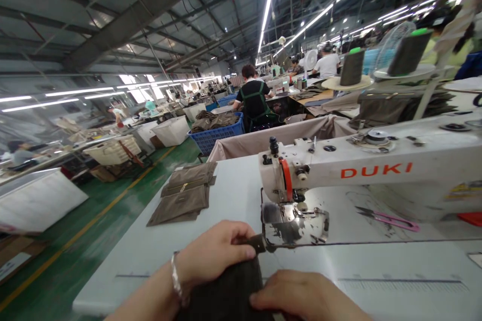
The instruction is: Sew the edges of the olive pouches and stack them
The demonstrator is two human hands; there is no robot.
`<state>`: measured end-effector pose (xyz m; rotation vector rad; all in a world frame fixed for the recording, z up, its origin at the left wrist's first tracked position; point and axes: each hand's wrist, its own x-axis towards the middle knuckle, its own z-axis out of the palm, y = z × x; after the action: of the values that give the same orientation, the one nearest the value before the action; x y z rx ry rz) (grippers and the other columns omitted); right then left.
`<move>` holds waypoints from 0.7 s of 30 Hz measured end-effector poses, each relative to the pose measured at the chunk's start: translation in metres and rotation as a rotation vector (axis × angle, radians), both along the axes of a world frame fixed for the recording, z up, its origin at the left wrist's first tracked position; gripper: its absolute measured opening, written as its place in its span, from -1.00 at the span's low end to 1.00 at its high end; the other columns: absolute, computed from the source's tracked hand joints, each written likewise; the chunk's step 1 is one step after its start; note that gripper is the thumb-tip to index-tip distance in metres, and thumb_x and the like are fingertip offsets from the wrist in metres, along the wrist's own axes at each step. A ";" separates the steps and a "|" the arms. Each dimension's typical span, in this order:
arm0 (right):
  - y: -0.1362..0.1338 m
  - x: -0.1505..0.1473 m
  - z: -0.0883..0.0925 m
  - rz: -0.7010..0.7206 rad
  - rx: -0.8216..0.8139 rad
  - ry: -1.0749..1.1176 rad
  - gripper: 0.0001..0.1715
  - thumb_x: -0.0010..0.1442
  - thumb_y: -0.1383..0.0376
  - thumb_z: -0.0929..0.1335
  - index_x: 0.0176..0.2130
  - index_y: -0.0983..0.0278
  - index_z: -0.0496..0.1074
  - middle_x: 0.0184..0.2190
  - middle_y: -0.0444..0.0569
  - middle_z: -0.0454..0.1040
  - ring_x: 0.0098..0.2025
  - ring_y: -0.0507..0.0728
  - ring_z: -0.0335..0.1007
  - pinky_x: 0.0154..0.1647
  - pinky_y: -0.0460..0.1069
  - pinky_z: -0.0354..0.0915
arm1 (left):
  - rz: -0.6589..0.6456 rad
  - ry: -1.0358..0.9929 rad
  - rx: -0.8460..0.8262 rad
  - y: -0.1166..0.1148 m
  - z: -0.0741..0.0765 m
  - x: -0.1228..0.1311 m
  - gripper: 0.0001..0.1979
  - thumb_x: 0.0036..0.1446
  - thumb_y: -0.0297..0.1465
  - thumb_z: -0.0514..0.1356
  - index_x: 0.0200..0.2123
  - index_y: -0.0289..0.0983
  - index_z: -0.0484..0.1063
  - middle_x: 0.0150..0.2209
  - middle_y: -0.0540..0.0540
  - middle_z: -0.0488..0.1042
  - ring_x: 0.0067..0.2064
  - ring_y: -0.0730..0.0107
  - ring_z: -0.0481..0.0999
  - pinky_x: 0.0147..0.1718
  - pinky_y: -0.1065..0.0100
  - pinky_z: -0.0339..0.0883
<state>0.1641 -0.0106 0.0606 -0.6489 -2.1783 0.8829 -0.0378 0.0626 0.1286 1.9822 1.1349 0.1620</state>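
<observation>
1. At the near edge of the table (376,266), the right hand (307,297) lies flat and open on the dark fabric piece (226,298), fingers spread and pressing it down. The frame's bottom edge cuts off part of the hand.
2. Just beyond it, the left hand (214,256), with a bracelet (175,278) at the wrist, is closed on the far edge of the fabric. Its fingers are curled and pinch that edge where it meets the shiny metal plate (293,225) under the needle.
3. The dark fabric piece sits between both hands at the near edge, with its far tip touching the plate.
4. As a judgement, this feeding goes best with the left hand's fingertips kept to the side of the needle path, the cloth held taut and flat with no fold under the right hand, and the edge kept square to the plate.
5. The white sewing machine (376,170) runs along the right side of the table. Pink snips (393,219) lie beside its base, well apart from both hands.
6. Towards the far left corner lies a stack of olive pieces (184,195).
7. Beyond the table stand a blue basket (216,136) of cloth, a thread cone (353,66), and a co-worker (254,98) seated facing away.
</observation>
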 end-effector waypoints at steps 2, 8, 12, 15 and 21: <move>0.014 -0.004 -0.021 -0.189 0.161 -0.242 -0.68 0.21 0.44 0.31 -0.05 0.18 0.43 -0.26 -0.09 0.51 -0.25 0.04 0.45 -0.25 -0.13 0.34 | -0.016 0.141 0.180 0.024 -0.021 0.016 -0.95 0.07 -0.43 0.21 -0.38 -0.29 0.47 -0.44 0.02 0.45 -0.37 0.35 0.42 -0.39 0.41 0.24; 0.074 0.015 -0.051 -0.475 0.362 -0.542 -0.78 0.19 0.47 0.31 -0.18 0.28 0.49 -0.23 0.07 0.47 -0.16 0.24 0.39 -0.16 0.12 0.35 | 0.154 0.206 0.565 0.090 -0.079 0.073 -0.83 0.07 -0.45 0.26 -0.21 -0.31 0.46 -0.09 -0.23 0.43 0.05 0.00 0.32 0.02 0.08 0.17; 0.084 0.038 -0.049 -0.425 0.427 -0.581 -0.75 0.15 0.52 0.31 -0.18 0.32 0.48 -0.25 0.05 0.48 -0.16 0.22 0.39 -0.13 0.10 0.36 | 0.088 0.193 0.649 0.095 -0.088 0.085 -0.85 0.20 -0.48 0.16 -0.16 -0.29 0.48 -0.11 -0.22 0.46 0.02 0.08 0.38 0.04 0.11 0.21; 0.075 0.050 -0.055 -0.387 0.464 -0.564 -0.74 0.19 0.48 0.31 -0.10 0.32 0.46 -0.20 0.03 0.50 -0.09 0.18 0.39 -0.01 0.08 0.33 | -0.005 0.167 0.650 0.072 -0.091 0.078 -0.88 0.22 -0.45 0.17 -0.20 -0.25 0.50 -0.18 -0.14 0.50 -0.07 0.17 0.44 -0.01 0.17 0.31; 0.065 0.054 -0.068 -0.401 0.490 -0.461 -0.67 0.25 0.46 0.25 0.00 0.36 0.40 -0.08 0.07 0.49 0.01 0.16 0.36 0.05 0.07 0.31 | -0.189 0.085 0.659 0.038 -0.094 0.060 -0.57 0.20 -0.58 0.14 0.13 -0.22 0.28 0.11 -0.09 0.35 0.15 0.28 0.29 0.20 0.19 0.19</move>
<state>0.2183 0.0541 -0.0072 -1.0560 -2.4014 -0.0257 0.0226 0.1007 0.0344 2.6859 1.0158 0.3950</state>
